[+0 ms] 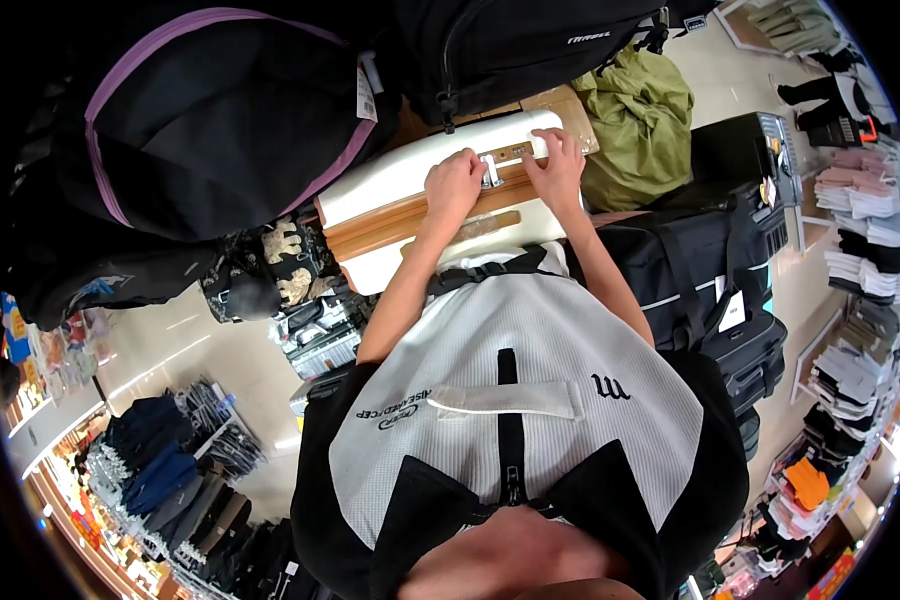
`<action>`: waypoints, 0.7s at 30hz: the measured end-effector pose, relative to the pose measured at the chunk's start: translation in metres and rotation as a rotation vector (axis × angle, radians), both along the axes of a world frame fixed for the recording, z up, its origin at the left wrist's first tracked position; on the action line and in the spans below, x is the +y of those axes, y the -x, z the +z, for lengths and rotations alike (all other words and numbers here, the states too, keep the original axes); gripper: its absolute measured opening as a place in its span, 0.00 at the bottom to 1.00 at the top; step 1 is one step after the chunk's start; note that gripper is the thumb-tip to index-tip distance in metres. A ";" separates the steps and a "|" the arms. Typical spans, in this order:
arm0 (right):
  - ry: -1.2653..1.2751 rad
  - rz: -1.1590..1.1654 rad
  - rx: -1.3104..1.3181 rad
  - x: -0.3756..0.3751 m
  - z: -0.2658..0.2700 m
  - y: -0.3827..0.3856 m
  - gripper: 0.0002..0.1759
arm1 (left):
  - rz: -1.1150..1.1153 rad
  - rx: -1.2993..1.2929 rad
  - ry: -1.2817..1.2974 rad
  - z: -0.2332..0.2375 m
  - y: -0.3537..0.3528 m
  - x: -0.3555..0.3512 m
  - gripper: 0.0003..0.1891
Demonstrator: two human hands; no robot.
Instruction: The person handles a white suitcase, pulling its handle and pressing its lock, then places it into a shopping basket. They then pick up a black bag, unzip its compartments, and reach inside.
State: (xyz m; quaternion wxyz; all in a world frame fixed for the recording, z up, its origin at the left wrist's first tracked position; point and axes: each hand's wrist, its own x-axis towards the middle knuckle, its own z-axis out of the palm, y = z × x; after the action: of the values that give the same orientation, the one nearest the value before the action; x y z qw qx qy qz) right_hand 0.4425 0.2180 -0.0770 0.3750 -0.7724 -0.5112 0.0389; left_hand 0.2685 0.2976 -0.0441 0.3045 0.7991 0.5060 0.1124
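Note:
A white suitcase (410, 165) with brown trim lies in front of my body, near the top centre. My left hand (455, 186) rests on it with curled fingers, right beside a silver latch (490, 171); what the fingertips grip is hidden. On the other side of the latch, my right hand (557, 164) touches the case near a brass-coloured combination lock (515, 152), its fingers apart and bent over the upper edge. A brown handle (485, 226) lies along the near side of the case.
Large black bags, one a backpack with purple trim (120, 75), crowd the top left. An olive cloth bag (640, 125) and a black duffel bag (660, 260) are at the right. Clothing racks and shelves (810, 350) line both sides.

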 end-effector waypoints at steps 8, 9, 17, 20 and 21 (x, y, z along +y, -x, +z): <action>0.059 0.001 -0.004 0.021 -0.012 0.009 0.31 | 0.001 -0.010 0.029 -0.005 0.002 0.000 0.12; 0.078 -0.014 -0.022 0.023 -0.010 0.010 0.32 | 0.000 -0.011 0.035 -0.004 0.002 0.000 0.11; 0.110 -0.012 -0.084 0.029 -0.015 0.009 0.30 | -0.021 -0.028 -0.048 -0.008 -0.001 -0.001 0.12; 0.113 -0.013 -0.100 0.031 -0.015 0.009 0.30 | -0.041 0.058 -0.124 -0.011 -0.005 0.000 0.13; 0.115 -0.010 -0.104 0.032 -0.014 0.008 0.29 | -0.048 0.116 -0.169 -0.009 -0.011 -0.001 0.14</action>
State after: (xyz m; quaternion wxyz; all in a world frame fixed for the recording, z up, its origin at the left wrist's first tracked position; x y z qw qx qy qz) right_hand 0.4342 0.2502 -0.0914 0.3034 -0.7960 -0.5231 0.0262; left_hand 0.2791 0.2962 -0.0536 0.2085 0.8391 0.4923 0.1008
